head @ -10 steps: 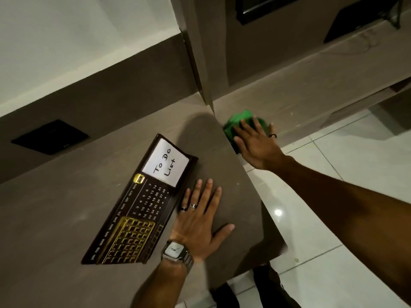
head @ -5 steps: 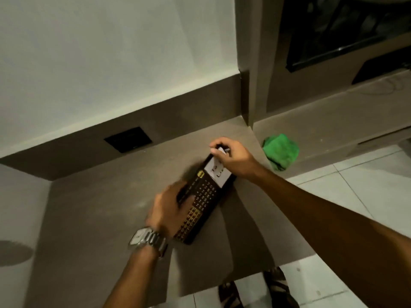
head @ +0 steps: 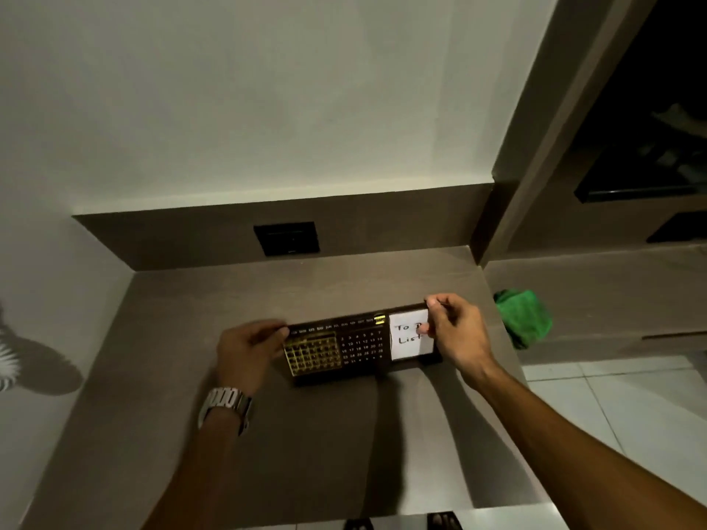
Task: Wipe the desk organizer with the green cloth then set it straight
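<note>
The desk organizer (head: 355,348) is a long dark board with a gold grid, a printed calendar and a white "To Do List" note. It stands propped upright on the brown desk (head: 229,434), its long side parallel to the back wall. My left hand (head: 248,351) grips its left end. At its right end my right hand (head: 455,334) pinches the top corner, partly covering the note. The green cloth (head: 524,319) lies crumpled on the lower ledge to the right, apart from both hands.
A black socket plate (head: 287,239) sits in the brown backsplash behind the organizer. The desk's right edge drops to a white tiled floor (head: 612,407). A dark cabinet opening (head: 650,147) fills the upper right. My feet show below the front edge.
My right hand left the green cloth and took the organizer's right end; my left took its left end. The organizer turned from slanted and flat to upright, parallel with the wall.
</note>
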`<act>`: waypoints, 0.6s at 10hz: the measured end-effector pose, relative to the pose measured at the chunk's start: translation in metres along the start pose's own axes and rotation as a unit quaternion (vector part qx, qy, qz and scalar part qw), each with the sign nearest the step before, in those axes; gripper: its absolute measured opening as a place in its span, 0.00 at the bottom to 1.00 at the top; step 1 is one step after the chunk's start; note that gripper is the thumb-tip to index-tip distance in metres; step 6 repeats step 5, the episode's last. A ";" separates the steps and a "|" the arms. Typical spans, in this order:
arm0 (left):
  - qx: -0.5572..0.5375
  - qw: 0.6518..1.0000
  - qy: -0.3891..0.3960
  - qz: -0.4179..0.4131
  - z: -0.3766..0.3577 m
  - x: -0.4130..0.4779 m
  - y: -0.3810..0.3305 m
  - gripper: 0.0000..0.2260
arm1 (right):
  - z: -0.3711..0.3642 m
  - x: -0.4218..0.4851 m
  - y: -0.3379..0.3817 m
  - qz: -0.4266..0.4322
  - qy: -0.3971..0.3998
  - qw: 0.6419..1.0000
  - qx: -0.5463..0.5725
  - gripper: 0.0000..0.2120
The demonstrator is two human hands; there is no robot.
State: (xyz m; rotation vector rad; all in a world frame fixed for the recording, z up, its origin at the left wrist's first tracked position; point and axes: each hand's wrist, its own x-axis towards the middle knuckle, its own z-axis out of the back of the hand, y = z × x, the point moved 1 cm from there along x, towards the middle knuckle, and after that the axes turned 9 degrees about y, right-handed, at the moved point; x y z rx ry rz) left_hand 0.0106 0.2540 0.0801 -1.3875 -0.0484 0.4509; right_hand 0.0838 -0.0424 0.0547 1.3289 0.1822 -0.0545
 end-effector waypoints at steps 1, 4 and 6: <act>0.000 1.000 -0.008 -0.010 0.014 0.018 -0.003 0.07 | -0.017 0.008 0.004 -0.007 -0.005 1.000 0.001 0.08; 0.113 0.994 -0.004 -0.005 0.025 0.038 -0.009 0.10 | -0.030 0.018 0.008 -0.018 0.013 0.999 0.029 0.09; 0.219 0.973 -0.058 -0.045 0.023 0.027 -0.017 0.18 | -0.019 0.014 0.023 -0.026 -0.006 0.997 0.075 0.14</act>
